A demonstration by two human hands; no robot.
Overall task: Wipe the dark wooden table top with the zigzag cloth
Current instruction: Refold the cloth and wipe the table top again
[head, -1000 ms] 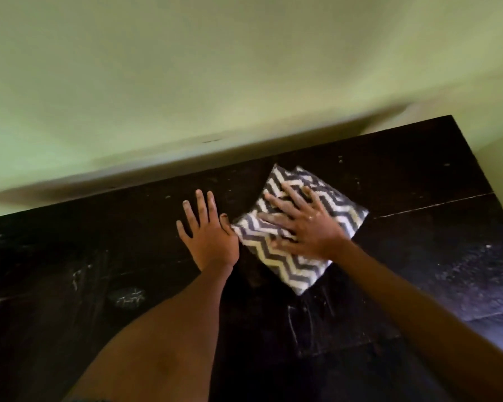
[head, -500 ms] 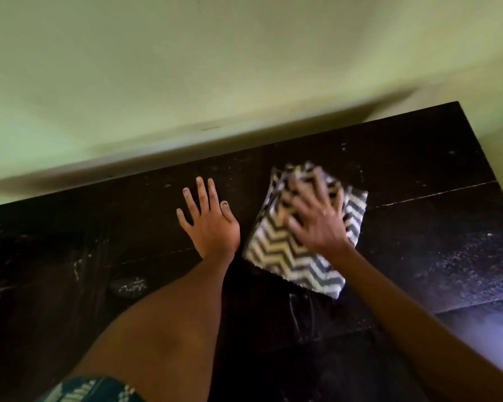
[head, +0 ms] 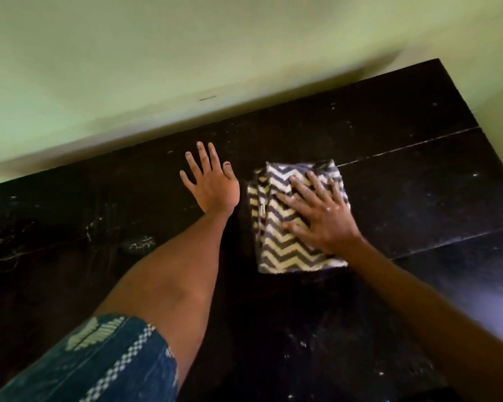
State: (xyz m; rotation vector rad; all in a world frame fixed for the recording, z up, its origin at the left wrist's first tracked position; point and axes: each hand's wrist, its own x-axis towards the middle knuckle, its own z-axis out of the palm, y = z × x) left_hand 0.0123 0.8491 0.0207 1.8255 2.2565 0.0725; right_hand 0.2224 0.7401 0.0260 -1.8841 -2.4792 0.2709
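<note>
One folded grey-and-cream zigzag cloth (head: 285, 227) under right hand (head: 321, 210).

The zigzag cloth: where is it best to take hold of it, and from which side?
Probably the near edge of the cloth, from the person's side. It lies folded flat on the table, and the right hand covers its middle, leaving that edge bare.

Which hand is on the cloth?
The right hand, pressing flat on the zigzag cloth; the left hand rests on bare table beside it.
</note>
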